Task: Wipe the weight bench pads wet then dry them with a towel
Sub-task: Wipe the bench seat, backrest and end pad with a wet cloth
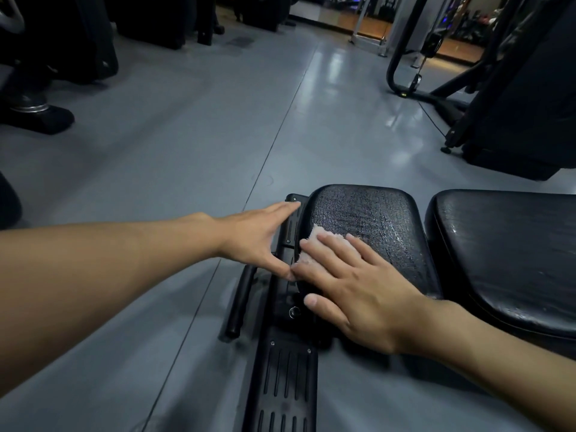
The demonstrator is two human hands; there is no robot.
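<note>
Right hand: the right hand [352, 285] lay palm down on the near left part of the seat pad [374, 213], its fingers straight and slightly spread, pressing a cloth flat instead of gripping it; the thumb stuck out past the pad's near edge, above the frame.
Cloth: a small pale cloth [324, 234] sat bunched under the right hand's fingers at the left edge of the seat pad, with only its far and left fringes showing beyond the fingertips.
Left hand: the left hand [255, 235] reached in from the left with its fingers straight and close together, holding nothing; the fingertips rested at the black frame [283, 385] just beside the pad's left edge, and the thumb pointed down, its tip touching or almost touching the right index fingertip.
Seat pad: black and textured, with a wet-looking sheen and streaks across its right half.
Back pad: a second black pad [505, 244] lay just to the right of the seat pad, a narrow gap between them, with small bright specks on its surface.
Frame: a ribbed black plate ran toward the camera under the seat pad, with a black bar [241, 300] slanting beside it on the left.
Surroundings: a grey glossy floor [187, 151]; a dark gym machine [514, 104] stood at the far right.
</note>
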